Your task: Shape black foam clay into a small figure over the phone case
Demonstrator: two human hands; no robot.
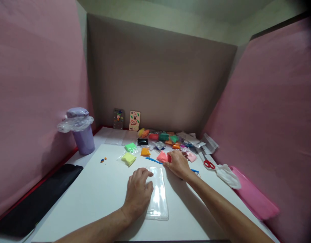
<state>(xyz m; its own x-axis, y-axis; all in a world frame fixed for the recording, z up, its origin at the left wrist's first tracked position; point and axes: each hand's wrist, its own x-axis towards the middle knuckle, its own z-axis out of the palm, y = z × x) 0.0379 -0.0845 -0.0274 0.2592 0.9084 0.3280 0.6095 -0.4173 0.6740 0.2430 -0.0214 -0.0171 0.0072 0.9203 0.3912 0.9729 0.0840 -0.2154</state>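
Observation:
A clear phone case (pixel 159 194) lies flat on the white board in front of me. My left hand (pixel 139 189) rests at its left edge, with thumb and forefinger apart and nothing between them. Farther forward, my right hand (pixel 178 164) has its fingers and thumb closed on the right side of a coral-pink clay packet (pixel 162 156), partly covering it. A blue modelling tool (pixel 153 160) lies just left of that packet. Another blue tool (pixel 194 170) shows partly behind my right wrist. Yellow (pixel 129 159), green (pixel 131 147) and orange (pixel 145 152) clay packets sit to the left.
More clay packets (pixel 163 136) are heaped at the back. Red-handled scissors (pixel 209 164), a white cloth (pixel 228 176) and a pink case-like object (pixel 255 194) lie on the right. A purple tumbler (pixel 84 138) stands left, beyond a black slab (pixel 39 199). Two decorated phone cases (pixel 134 120) lean at the back.

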